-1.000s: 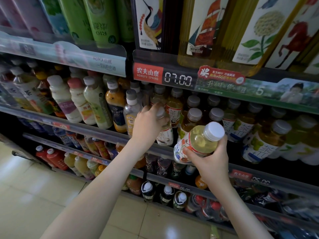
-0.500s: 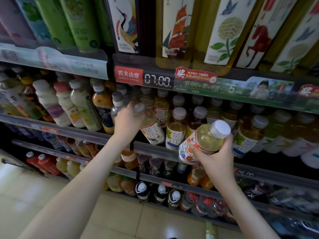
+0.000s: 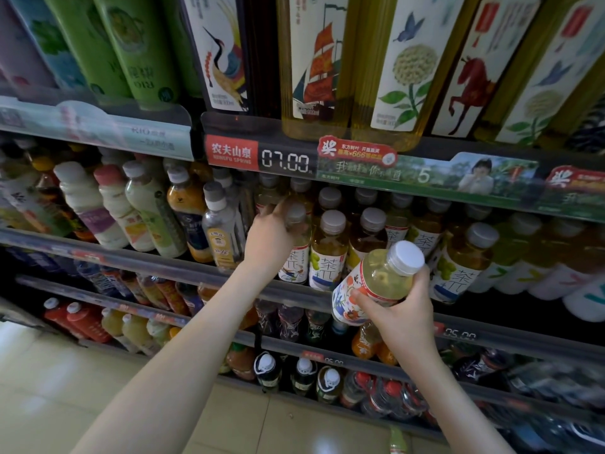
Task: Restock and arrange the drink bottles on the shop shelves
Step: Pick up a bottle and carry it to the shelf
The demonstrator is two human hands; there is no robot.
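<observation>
While the left hand (image 3: 266, 237) reaches in straight below the 07.00 price tag (image 3: 284, 161), its fingers (image 3: 277, 209) are curled close round the neck and shoulder of a grey-capped tea bottle (image 3: 296, 257). That bottle stands upright at the front of the shelf under the tag.

Right hand (image 3: 404, 319), below and right of the tag: firm grip on a second bottle (image 3: 376, 283). Thumb (image 3: 361, 298) lies across the label and the other fingers wrap the far side. It's held off the shelf, tilted, cap toward the upper right, in front of the tea row (image 3: 330, 253).

Hard to read:
- left fingertips hidden behind the bottle; motion blur on hand and cap
- wrist covers the left edge of the shelf bottle's label
- right palm hides the underside of the held bottle
- lowest shelves, far below the tag, smeared at the frame edge

Held bottle: clear plastic, pale yellow-green drink. White screw cap (image 3: 406, 258). White label with red-and-blue floral print and a red band at its top edge.
</observation>
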